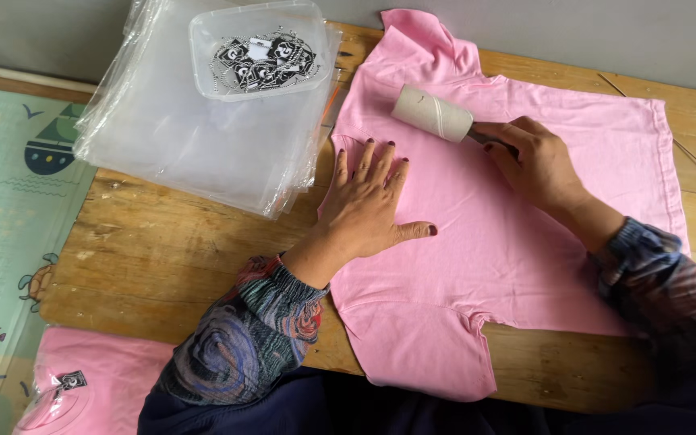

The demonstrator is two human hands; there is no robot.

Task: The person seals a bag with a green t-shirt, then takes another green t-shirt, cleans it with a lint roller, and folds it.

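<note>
Lint roller point(432, 113) on pink T-shirt point(477, 242), bench point(163, 250).
Right hand point(537, 165) clamped on roller handle; left hand point(364, 205) flat, fingers apart, pressing shirt.

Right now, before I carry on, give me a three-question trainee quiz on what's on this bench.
1. True or false: the left hand lies flat, fingers spread, on the pink T-shirt.
2. What does the right hand hold? A) scissors B) a lint roller C) a marker
3. Fill in: the clear tub of black-and-white tags sits on a stack of ____.

Key
1. True. The palm presses the shirt near its collar end.
2. B. The fingers wrap the handle and the roll rests on the shirt.
3. Clear plastic bags, lying on the wooden table beside the shirt.
</note>
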